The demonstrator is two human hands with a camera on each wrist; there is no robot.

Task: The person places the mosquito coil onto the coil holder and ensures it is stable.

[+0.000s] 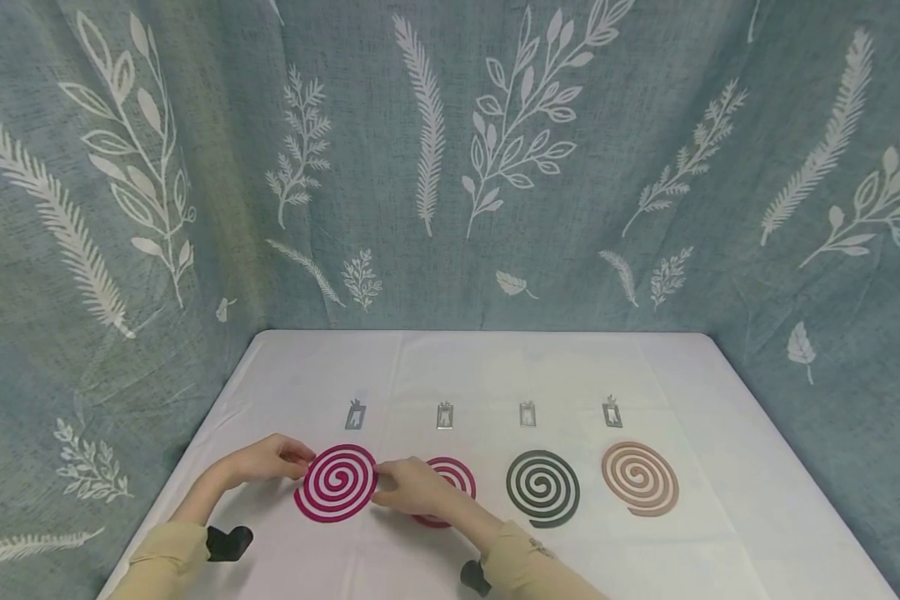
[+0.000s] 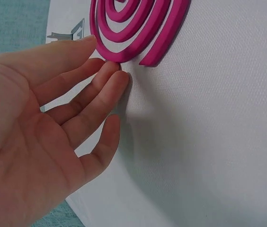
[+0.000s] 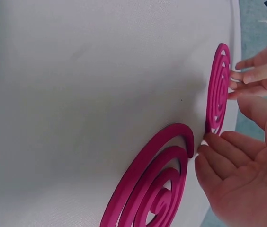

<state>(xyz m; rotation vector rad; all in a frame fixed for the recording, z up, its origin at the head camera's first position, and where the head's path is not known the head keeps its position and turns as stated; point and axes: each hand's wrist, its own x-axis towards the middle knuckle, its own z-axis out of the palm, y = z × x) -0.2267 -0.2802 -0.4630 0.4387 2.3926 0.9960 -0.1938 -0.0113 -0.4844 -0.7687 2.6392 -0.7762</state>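
While its rim is touched by the left hand and right hand, both loosely uncurled, a flat magenta spiral is framed between them against the fine-grained white table; beyond, openwork grey plates are lined up.

On my head feed, soft, even light brightens the white, cloth-covered bench, with faint shadows beneath the left hand and right hand. My left wrist feed is greyer, a broad, soft-edged shadow beside the left hand; my right wrist feed looks dim, slightly soft.
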